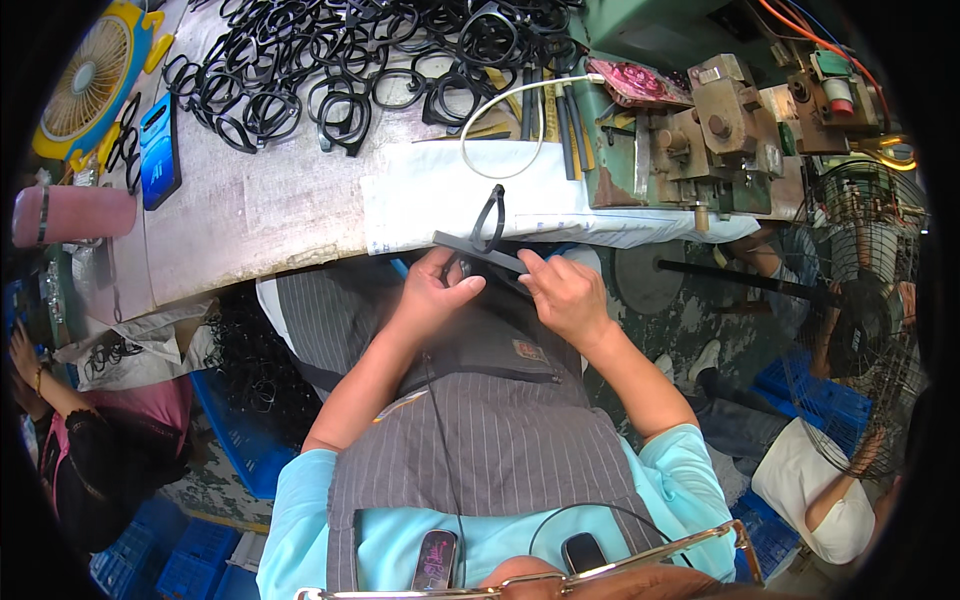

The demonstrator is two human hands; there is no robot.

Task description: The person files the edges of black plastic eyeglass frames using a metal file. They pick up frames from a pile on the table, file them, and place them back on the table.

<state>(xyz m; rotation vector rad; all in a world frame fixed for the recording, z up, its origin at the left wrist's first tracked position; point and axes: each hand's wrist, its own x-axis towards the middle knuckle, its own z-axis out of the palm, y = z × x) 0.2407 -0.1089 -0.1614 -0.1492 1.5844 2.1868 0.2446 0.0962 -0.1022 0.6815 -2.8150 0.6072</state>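
Just off the table's front edge, my left hand [432, 298] is closed round the lower part of a black eyeglass frame [500, 208]. One rim of the frame stands up toward the table, and the rest is partly hidden by my fingers. A flat dark-grey file [460, 243] lies across the frame at its middle. The fingers of my right hand [570, 298] pinch the file's right end. A white cloth [440, 195] covers the table edge right in front of both hands.
A heap of black eyeglass frames [345, 110] covers the far table. A green machine [615, 165] stands right, beside several files [568, 135] and a white cable loop [463, 140]. Left are a phone [158, 155], fan [95, 70] and pink bottle [85, 213]. Other people sit either side.
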